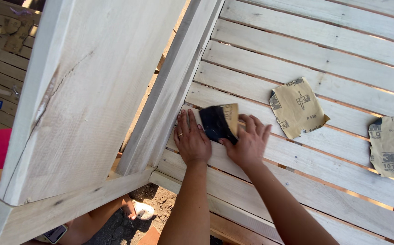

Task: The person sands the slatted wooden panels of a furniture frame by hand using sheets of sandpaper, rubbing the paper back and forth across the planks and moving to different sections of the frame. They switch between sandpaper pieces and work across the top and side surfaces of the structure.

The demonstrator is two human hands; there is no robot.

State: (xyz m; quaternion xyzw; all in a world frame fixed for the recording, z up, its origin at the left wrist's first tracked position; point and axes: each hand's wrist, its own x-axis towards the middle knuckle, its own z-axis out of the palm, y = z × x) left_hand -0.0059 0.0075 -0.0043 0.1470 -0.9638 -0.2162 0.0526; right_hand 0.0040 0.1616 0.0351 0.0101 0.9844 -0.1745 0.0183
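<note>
My left hand (191, 141) lies flat on a pale wooden slat, fingers together, its edge touching a folded sheet of sandpaper (220, 121). The sheet shows its dark grit side with a tan backing flap turned up. My right hand (249, 141) pinches the sheet's lower right corner and rests on the same slat. Both hands sit on the slatted wooden panel (306, 59), close beside its whitewashed frame post (169, 86).
Two loose tan sandpaper sheets lie on the slats: one (298, 108) right of my hands, another (393, 146) at the right edge. A broad whitewashed board (83, 95) fills the left. Below it are bare ground and a foot in a white sandal (140, 209).
</note>
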